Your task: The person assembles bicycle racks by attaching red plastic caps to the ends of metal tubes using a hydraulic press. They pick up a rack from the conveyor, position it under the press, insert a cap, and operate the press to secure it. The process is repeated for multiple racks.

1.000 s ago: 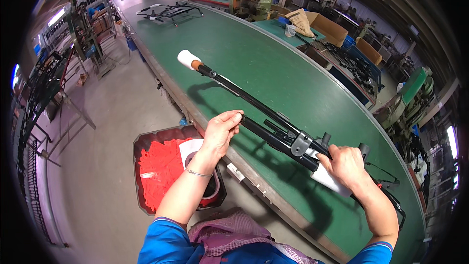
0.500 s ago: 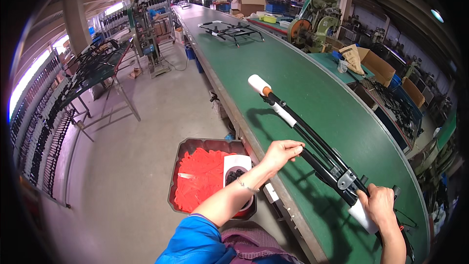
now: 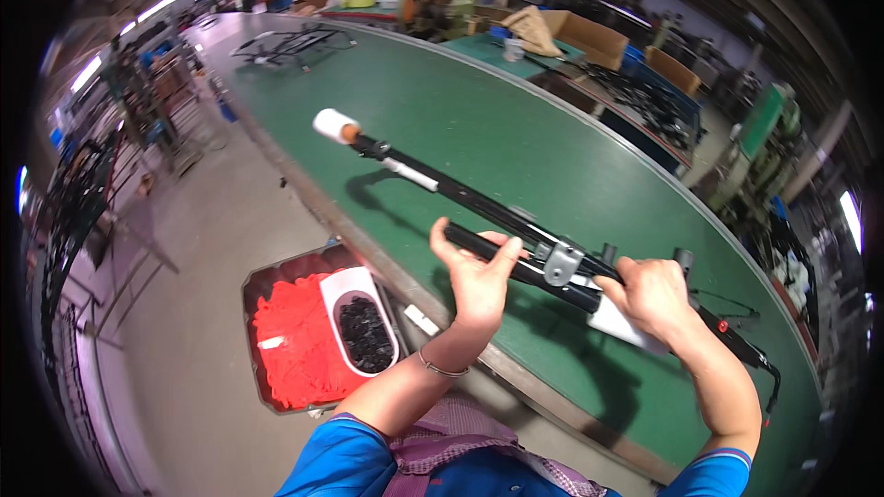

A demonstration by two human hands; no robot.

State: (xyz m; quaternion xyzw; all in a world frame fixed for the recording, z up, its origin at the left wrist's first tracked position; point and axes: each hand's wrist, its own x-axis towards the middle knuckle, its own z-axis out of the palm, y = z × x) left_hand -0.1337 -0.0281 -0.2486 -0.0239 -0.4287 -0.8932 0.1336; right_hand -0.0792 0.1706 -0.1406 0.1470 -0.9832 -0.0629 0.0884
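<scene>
A long black tubular metal frame [image 3: 497, 213], folded so its tubes lie side by side, is held over the green conveyor belt [image 3: 424, 97]. A white padded roll with an orange ring [image 3: 337, 125] caps its far left end, and white wraps cover parts of the tubes. At its middle sits a grey metal bracket [image 3: 562, 264]. My left hand [image 3: 479, 281] is closed round the loose end of the lower black tube, thumb on top. Farther right, my right hand [image 3: 652, 299] grips the frame beside a white wrap; some fingers are hidden.
Left of the belt, a dark tray [image 3: 253, 340] on the floor holds red strips [image 3: 299, 340] and a white container [image 3: 373, 350] of small black parts. Another frame [image 3: 295, 44] lies farther up the belt. Boxes and machines stand beyond the belt's far side.
My view has swung to the right. My left hand has turned from pinching at the tube end to wrapping round it from below. My right hand keeps its hold.
</scene>
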